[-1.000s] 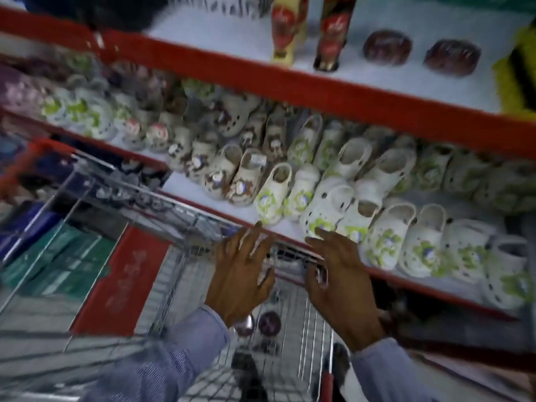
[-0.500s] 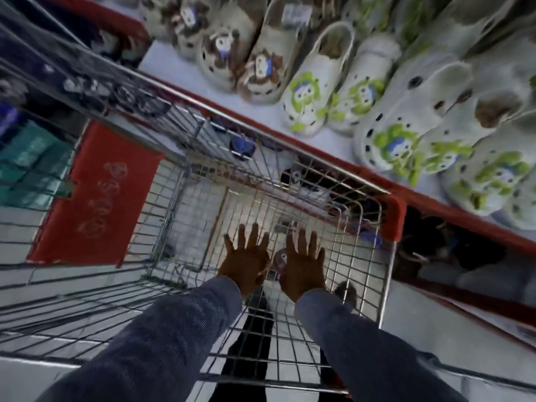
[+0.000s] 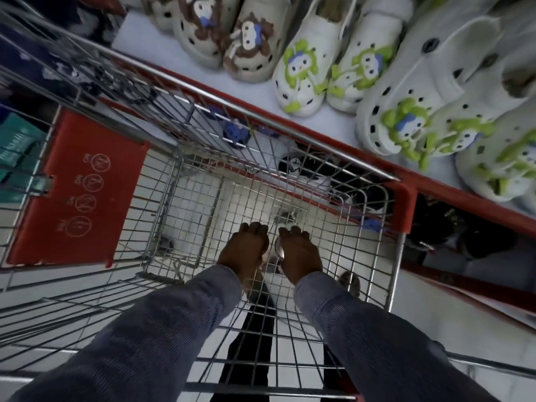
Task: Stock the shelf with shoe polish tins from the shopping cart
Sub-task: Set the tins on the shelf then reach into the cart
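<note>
From the head camera, both arms in grey-blue sleeves reached down into the wire shopping cart [image 3: 290, 132], and the left hand [image 3: 245, 248] and right hand [image 3: 300, 252] lay side by side near its floor with fingers curled under. A silvery shoe polish tin [image 3: 279, 247] showed edge-on between them; the right grip seemed curled on it, and what the left grip held I could not tell. Beyond the cart's far rim, white clogs [image 3: 307, 68] stood in a row along the shelf [image 3: 342, 123] edge.

White clogs with green cartoon charms [image 3: 301, 74] lined beside clogs with brown charms [image 3: 246, 42]. Red plastic flap [image 3: 81, 187] with round printed icons at left. Teal packages [image 3: 17, 146] far left, blurred. Pale floor [image 3: 452, 309] below.
</note>
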